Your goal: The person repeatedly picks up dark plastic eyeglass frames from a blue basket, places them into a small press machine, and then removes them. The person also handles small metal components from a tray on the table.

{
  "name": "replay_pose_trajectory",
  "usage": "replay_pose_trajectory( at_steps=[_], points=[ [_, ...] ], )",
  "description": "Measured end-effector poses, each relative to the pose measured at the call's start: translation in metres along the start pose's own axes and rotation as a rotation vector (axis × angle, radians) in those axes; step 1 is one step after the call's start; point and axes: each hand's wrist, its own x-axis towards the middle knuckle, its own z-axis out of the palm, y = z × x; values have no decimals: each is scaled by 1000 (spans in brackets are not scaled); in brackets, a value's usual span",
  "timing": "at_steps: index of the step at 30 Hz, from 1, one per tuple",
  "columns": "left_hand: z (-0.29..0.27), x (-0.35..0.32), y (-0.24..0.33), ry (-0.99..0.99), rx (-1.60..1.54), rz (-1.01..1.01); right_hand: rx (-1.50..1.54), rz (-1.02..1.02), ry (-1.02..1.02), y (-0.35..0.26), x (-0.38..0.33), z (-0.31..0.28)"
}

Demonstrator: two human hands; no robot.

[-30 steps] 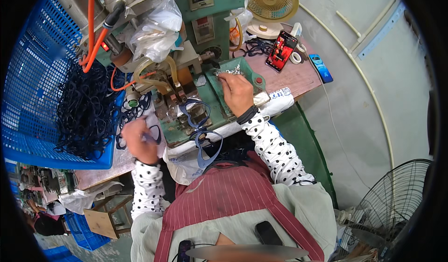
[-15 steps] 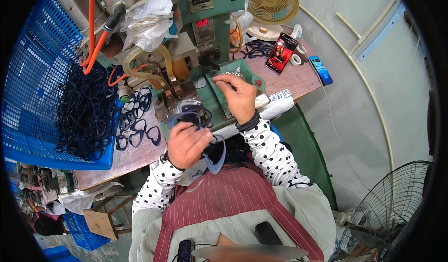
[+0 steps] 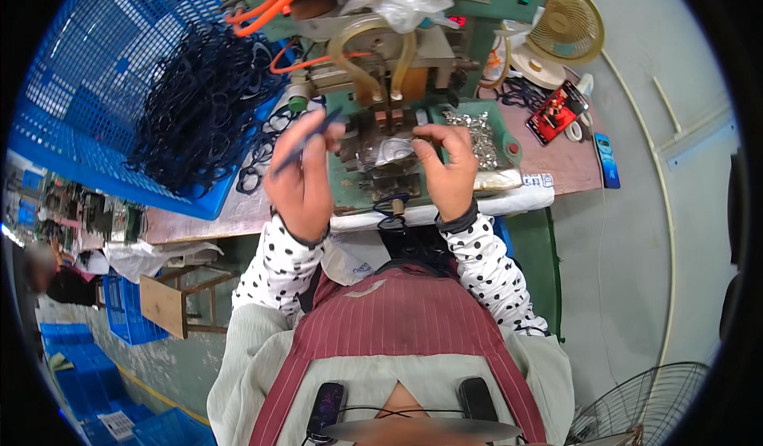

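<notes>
Two copper-coloured machine tips (image 3: 381, 118) stand between our left hand (image 3: 304, 184), pinching a navy spectacle frame (image 3: 318, 132) to their left, and our narrowly closed right hand (image 3: 450, 168), contents unclear, which might get nipped if they drop.

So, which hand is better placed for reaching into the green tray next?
Probably the right hand: it is close to the green tray with the silver pieces. The left hand is farther off and holds a dark blue frame. Whether the right one pinches something small, I cannot tell.
</notes>
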Motion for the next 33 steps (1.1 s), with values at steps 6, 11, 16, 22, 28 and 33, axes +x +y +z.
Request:
replay_pose_trajectory(
  at_steps=[6, 11, 16, 22, 28, 33],
  points=[
    [-5, 28, -8, 32, -89, -131, -44, 66, -13, -2, -2, 27],
    [-7, 27, -14, 12, -104, -88, 319, 122, 43, 11, -9, 46],
    [-7, 27, -13, 11, -83, -102, 432, 134, 100, 11, -12, 50],
    [-12, 26, -14, -46, -41, -125, 511, 95, 117, 17, -13, 50],
    [-13, 26, -12, -50, -2, -124, 433, 51, 83, 19, -12, 49],
    [-8, 19, -19, 19, 176, 81, 483, 66, 147, 23, -10, 53]
  ],
)
